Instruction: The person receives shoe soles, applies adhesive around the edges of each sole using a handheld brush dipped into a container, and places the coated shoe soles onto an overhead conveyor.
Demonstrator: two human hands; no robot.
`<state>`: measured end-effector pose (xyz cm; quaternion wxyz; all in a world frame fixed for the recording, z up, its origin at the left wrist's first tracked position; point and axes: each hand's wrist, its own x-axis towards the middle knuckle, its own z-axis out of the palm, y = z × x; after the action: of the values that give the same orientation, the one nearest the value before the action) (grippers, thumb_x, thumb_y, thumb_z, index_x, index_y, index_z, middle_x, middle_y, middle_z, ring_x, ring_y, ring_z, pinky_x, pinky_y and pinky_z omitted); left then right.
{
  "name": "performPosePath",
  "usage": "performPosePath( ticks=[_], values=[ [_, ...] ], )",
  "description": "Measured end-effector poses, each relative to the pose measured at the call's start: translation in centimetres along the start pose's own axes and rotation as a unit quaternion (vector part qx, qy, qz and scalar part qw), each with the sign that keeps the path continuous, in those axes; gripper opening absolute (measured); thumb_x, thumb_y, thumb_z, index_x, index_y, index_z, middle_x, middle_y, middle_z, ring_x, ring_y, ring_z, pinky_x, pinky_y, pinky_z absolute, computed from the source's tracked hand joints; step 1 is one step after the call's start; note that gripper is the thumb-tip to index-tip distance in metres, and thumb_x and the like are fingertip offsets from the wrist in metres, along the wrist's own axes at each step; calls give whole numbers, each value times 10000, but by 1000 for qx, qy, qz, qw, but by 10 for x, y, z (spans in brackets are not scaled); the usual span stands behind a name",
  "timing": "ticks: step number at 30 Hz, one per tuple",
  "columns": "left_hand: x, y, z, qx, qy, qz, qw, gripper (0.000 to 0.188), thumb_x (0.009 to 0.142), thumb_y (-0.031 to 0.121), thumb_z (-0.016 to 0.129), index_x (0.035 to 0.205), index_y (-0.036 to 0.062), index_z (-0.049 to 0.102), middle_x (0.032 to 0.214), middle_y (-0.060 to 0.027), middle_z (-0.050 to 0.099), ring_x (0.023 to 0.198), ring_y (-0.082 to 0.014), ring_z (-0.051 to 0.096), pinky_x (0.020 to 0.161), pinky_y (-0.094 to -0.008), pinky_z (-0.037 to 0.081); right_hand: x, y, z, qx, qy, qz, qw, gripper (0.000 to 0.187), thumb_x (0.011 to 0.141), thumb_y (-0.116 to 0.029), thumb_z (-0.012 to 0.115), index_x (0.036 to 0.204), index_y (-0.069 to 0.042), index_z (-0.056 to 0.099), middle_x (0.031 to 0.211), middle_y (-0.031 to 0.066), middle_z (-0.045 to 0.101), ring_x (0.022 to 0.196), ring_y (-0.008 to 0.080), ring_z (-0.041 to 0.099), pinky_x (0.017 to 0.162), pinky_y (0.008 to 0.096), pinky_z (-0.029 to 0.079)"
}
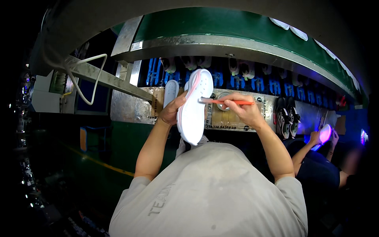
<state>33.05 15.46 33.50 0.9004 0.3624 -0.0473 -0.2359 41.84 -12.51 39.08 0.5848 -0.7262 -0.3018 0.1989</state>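
My left hand (172, 109) is closed around the left edge of a white shoe sole (193, 118), which has a pink stripe along its side and small holes at the far end. The sole stands out in front of me, its inner face toward me. In my right hand (245, 112) is a brush with an orange-red handle (233, 102); its bristles touch the inner face near the middle. A second white sole (171, 91) lies on the bench just behind my left hand. Partly behind my right hand sits a round container (224, 103).
The metal bench (132, 106) carries taped brown board (229, 120) and a pair of dark shoes (291, 118) at right. Shoes hang on a row of blue holders (237, 82) below a green conveyor (205, 23). A co-worker's hand (314, 138) holds a sole under purple light.
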Motion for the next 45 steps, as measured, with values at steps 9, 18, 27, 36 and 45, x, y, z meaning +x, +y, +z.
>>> performPosePath(
  ticks=[9, 18, 27, 36, 45],
  values=[
    [14, 25, 0, 71, 91, 166, 979, 876, 910, 572, 682, 1538, 61, 347, 1291, -211, 617, 1157, -321, 671, 1008, -447, 557, -31, -30, 10, -61, -15, -79, 995, 159, 961, -111, 707, 1063, -6, 769, 827, 74, 771, 765, 169, 679, 726, 307, 538],
    [18, 21, 2, 254, 187, 316, 895, 992, 900, 540, 740, 1597, 61, 221, 1352, -192, 572, 1202, -338, 641, 1043, -471, 528, -45, -29, 41, 139, 88, 142, 976, 257, 1054, -184, 604, 1006, 17, 757, 798, 49, 734, 759, 106, 661, 702, 266, 531],
    [15, -1, 15, 373, 190, 348, 839, 1067, 858, 391, 867, 1620, 61, 196, 1452, -104, 470, 1328, -220, 481, 1119, -381, 417, -20, -25, 56, 354, 156, 170, 906, 376, 1088, -293, 564, 1036, 40, 731, 845, 65, 714, 760, 105, 593, 733, 259, 503],
    [-1, -23, 6, 83, 192, 195, 958, 824, 1055, 552, 508, 1620, 21, 231, 1494, -161, 481, 1344, -279, 524, 1138, -426, 425, -2, -21, 59, 440, 177, 132, 871, 396, 1105, -314, 534, 1156, 47, 688, 892, 59, 715, 782, 106, 588, 773, 259, 506],
    [-18, -40, 37, -339, -52, -11, 939, 806, 1031, 591, 428, 1645, 111, 220, 1449, -386, 445, 1214, -518, 587, 874, -667, 582, -62, 36, -7, 325, 345, 122, 872, 364, 1108, -312, 526, 1186, 6, 686, 968, 63, 717, 846, 101, 618, 780, 259, 521]
  ],
)
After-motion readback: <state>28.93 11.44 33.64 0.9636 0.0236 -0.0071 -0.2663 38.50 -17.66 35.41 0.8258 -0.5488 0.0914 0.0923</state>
